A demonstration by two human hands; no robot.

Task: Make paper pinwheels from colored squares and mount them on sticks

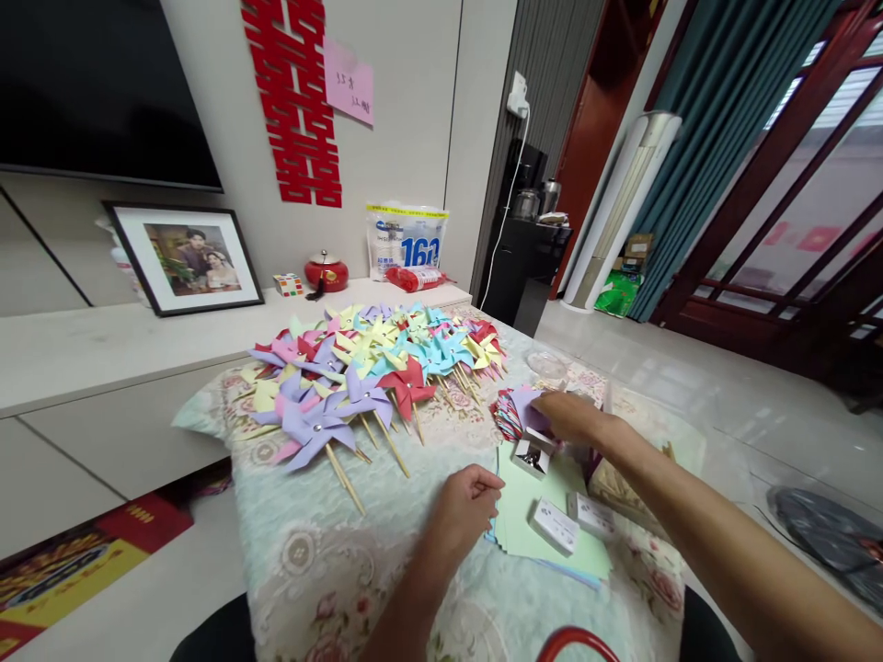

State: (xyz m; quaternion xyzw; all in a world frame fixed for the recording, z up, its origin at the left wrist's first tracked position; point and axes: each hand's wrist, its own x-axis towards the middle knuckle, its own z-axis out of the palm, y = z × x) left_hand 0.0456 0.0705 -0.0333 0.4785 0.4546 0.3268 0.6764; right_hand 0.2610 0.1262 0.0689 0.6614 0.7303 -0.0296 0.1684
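Note:
My left hand (464, 508) rests on the floral cloth, its curled fingertips touching the left edge of a stack of pale green paper sheets (534, 515). My right hand (567, 414) reaches over a stack of cut paper pieces (514, 412), fingers on a purple one. A small open box (531, 455) lies just below that hand. Two small white boxes (572, 522) sit on the green sheets. A large pile of finished paper pinwheels (365, 368) on wooden sticks covers the far half of the table.
The table has a floral cloth (310, 561). Behind it runs a low white cabinet (103, 345) with a framed photo (185, 257), a red pot (326, 272) and a white bag (406, 239). A red curved handle (576, 642) shows at the near edge.

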